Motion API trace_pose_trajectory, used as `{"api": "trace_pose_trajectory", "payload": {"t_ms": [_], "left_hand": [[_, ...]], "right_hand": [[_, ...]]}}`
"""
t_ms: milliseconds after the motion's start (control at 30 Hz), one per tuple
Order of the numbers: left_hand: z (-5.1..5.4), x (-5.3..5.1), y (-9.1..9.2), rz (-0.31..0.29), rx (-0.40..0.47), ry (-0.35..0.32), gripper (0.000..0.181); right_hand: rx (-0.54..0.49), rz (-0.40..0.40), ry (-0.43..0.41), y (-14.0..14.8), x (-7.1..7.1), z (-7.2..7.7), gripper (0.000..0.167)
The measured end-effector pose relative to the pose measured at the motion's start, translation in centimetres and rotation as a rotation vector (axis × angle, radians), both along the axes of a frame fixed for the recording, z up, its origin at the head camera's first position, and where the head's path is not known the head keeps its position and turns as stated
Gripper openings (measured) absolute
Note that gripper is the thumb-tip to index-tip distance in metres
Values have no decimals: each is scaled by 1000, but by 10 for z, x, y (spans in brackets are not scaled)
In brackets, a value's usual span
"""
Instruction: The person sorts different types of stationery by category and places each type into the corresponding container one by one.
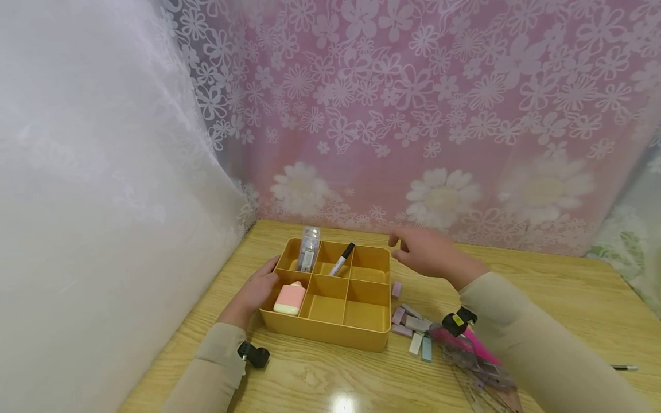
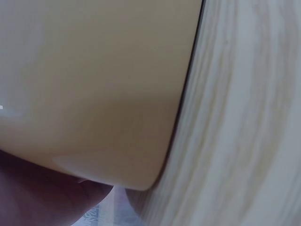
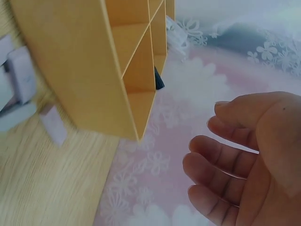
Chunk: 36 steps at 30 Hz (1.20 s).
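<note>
The left hand [image 1: 256, 288] rests on the left side of a yellow divided box [image 1: 330, 332], its thumb at the rim; how tightly the fingers hold cannot be told. In the left wrist view part of that hand [image 2: 44, 195] lies by the box wall [image 2: 103, 94]. Above the box's back right corner hangs the right hand [image 1: 426, 249], fingers loosely bent and holding nothing, as the right wrist view shows [image 3: 244, 160]. A pink and cream bottle [image 1: 290, 299] lies front left inside, a clear package [image 1: 308, 250] back left, and a black-capped marker [image 1: 342, 259] back middle.
Small purple, white and blue blocks [image 1: 415, 324] lie right of the box. Beside them, partly under the right forearm, is clear and pink packaging [image 1: 477, 355]. A pen [image 1: 625, 367] lies far right. Floral curtains [image 1: 413, 115] stand behind the table [image 1: 320, 378].
</note>
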<state>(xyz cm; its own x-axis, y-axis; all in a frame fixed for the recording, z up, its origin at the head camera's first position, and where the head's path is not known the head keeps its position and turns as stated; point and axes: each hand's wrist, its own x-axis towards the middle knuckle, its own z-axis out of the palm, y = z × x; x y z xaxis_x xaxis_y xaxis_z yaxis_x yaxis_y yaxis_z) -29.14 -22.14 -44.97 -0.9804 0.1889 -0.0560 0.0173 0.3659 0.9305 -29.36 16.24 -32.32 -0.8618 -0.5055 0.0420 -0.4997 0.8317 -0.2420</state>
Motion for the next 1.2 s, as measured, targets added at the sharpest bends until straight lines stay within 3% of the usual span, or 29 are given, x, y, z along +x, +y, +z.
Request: {"api": "trace_pose_trajectory", "payload": {"t_ms": [200,500,867,1200], "left_hand": [[0,1,1,5,-1,5,61],[-1,0,1,-8,17,8,62],[0,2,1,9,-22,-6,61],[0,2,0,6,-10,-16,63]], "right_hand": [[-15,8,7,26,16,-4,22],[31,-36,-8,60,41,-21,23],[19,-95,-225,82,63,-60,25],[47,-78,-356,77,70,-76,33]]}}
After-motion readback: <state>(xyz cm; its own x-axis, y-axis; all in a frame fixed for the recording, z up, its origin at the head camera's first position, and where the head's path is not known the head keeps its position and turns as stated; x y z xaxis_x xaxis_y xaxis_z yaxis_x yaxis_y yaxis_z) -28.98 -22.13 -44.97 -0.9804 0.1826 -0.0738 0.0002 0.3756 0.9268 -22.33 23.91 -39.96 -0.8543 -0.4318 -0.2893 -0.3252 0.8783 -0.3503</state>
